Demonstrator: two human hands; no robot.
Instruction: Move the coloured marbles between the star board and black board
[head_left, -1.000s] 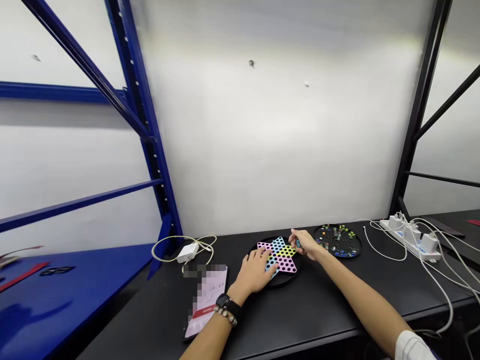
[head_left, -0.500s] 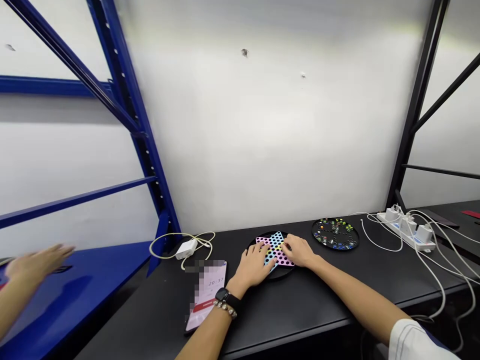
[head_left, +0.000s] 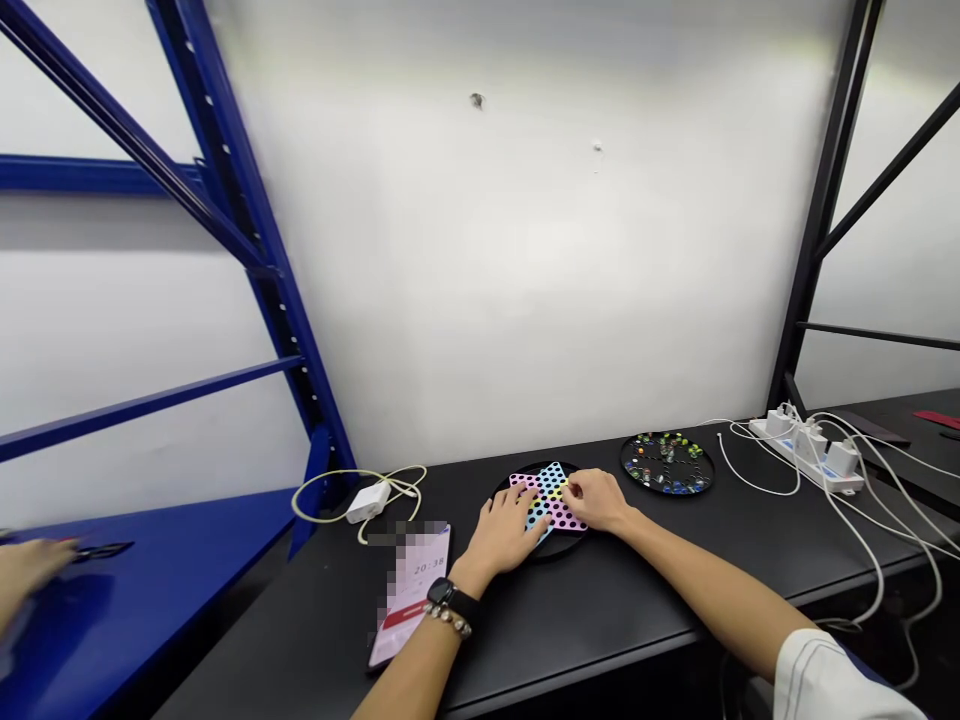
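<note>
A star-shaped Chinese checkers board [head_left: 553, 482] in pink, blue and yellow, full of holes, lies on a round black tray [head_left: 556, 548]. Across its left side rests my left hand [head_left: 504, 525], fingers spread and the palm down. My right hand [head_left: 598, 499] is at the board's right side with thumb and fingers pinched together near the holes. Whatever is between those fingertips, if anything, is hidden. To the right, a second round black tray [head_left: 667, 463] holds several coloured marbles around its rim.
Left of my forearm lies a phone [head_left: 414, 590] with a lit screen. A white charger [head_left: 368, 502] with a looped cable sits behind it. A power strip [head_left: 814, 456] with trailing cables stands at right. Another person's hand [head_left: 34, 575] is over the blue table [head_left: 187, 560].
My hands stay almost in place on the board. The other person's hand has moved left and lower, uncovering a dark object on the blue table. The view shifts slightly.
</note>
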